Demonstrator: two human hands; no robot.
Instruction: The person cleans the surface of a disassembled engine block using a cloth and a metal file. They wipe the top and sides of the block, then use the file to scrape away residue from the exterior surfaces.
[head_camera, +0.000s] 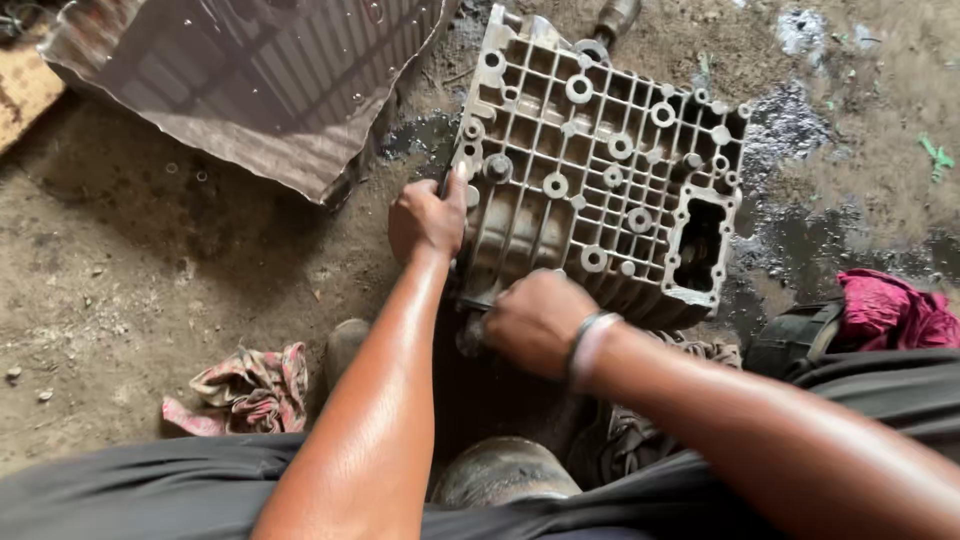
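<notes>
Both hands clamp the ribbed aluminium casting, propped on the oily dirt: left hand closed on its left edge, right hand fisted at its near rim. Greasy fingers could slip and drop it onto the shoe.

That ribbed casting you've got is dull silver-grey all over, with a grid of raised webs and round bosses, and brownish grime on its near side. The ground under it is tan-brown dirt, going dark and oily-black with a grey sheen along the casting's right side. The corrugated sheet at the top left is rusty brown-grey with straight ridges. Your rag near the bottom left is a faded red-and-cream check. The cloth by the right edge is magenta-pink. Your wristband is silvery grey.
</notes>
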